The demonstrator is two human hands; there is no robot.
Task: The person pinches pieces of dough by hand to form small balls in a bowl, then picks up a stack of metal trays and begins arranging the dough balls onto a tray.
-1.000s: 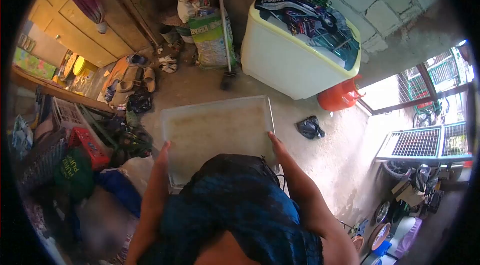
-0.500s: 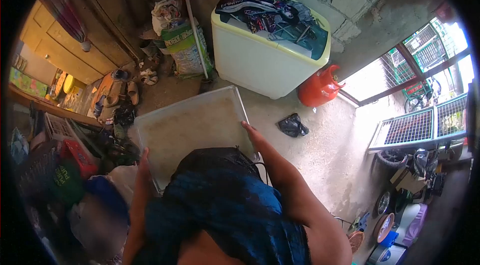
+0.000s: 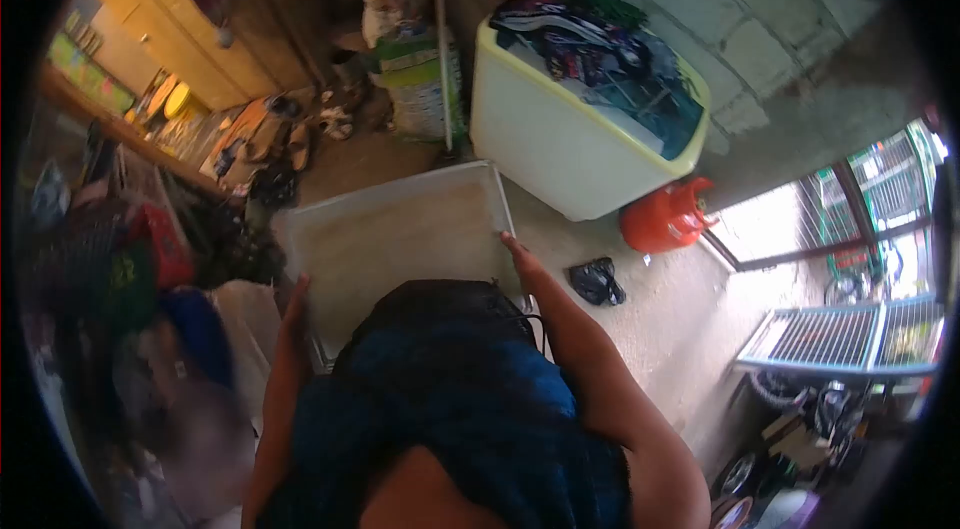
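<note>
A large rectangular tray-like thing (image 3: 400,229) with a pale raised rim and a beige face is held out in front of my body. My left hand (image 3: 297,297) grips its left side, and only part of the fingers shows. On the opposite side my right hand (image 3: 514,249) is closed around the edge, thumb toward the far corner. My dark blue top hides the near part of the tray.
A white washing machine (image 3: 560,129) piled with clothes stands ahead, beside a red gas cylinder (image 3: 665,219). A black plastic bag (image 3: 597,282) lies on the floor at right. Shoes (image 3: 270,141) lie by the doorway. Clutter (image 3: 160,249) lines the left, and a metal grille (image 3: 840,337) the right.
My view has turned left, so the washing machine, cylinder and bag appear farther right. The tray stays between both hands, and the picture is blurrier.
</note>
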